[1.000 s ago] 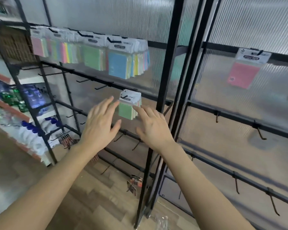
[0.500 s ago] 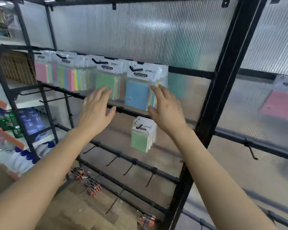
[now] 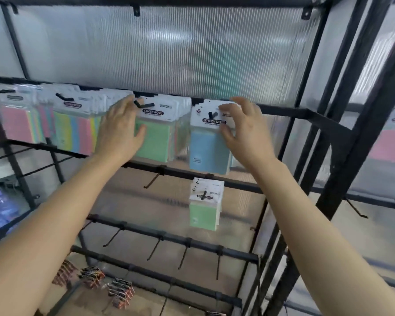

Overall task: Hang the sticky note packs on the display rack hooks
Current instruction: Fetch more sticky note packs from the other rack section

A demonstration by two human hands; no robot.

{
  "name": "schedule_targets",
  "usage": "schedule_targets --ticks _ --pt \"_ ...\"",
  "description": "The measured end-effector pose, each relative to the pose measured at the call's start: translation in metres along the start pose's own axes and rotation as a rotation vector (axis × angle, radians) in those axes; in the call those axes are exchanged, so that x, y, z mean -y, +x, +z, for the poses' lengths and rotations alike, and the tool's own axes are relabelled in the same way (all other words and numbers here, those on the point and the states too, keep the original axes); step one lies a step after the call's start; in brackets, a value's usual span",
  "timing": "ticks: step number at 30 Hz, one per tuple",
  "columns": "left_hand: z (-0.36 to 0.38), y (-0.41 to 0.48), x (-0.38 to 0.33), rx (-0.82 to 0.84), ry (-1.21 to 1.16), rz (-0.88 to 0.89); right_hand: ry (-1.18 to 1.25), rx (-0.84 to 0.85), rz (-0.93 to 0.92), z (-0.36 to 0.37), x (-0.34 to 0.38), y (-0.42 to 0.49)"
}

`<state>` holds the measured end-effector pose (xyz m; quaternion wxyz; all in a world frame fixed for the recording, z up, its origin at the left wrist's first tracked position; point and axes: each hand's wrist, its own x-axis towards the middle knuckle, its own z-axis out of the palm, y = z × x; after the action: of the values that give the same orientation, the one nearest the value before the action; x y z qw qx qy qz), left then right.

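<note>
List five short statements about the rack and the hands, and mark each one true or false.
1. The right hand is at the header card of a blue pack on the top rail. True.
2. The front pack on the second rail is pink. False: it is green.
3. The third rail hooks carry packs. False: they are bare.
4. The left hand lies against the green pack on the top rail. True.
5. A pink pack hangs on the panel to the right of the hands. True.
</note>
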<state>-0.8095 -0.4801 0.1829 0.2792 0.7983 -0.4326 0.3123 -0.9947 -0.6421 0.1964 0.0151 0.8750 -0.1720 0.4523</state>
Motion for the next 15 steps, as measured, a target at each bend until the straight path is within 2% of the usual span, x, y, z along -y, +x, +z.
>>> schedule_targets --ticks 4,8,12,15 --pt "-0.003 0.019 0.009 -0.093 -0.136 0.100 -0.074 -0.112 0.022 -0.001 0.009 0.003" --pt "-0.005 0.031 0.011 -0.142 -0.179 0.188 -0.176 -0.144 0.075 -0.005 0.013 0.003" --pt "-0.007 0.042 0.012 -0.089 -0.210 0.224 -0.270 -0.166 0.109 -0.009 0.017 0.009" --pt "-0.008 0.049 0.016 -0.005 -0.234 0.221 -0.308 -0.109 0.137 -0.012 0.021 0.013"
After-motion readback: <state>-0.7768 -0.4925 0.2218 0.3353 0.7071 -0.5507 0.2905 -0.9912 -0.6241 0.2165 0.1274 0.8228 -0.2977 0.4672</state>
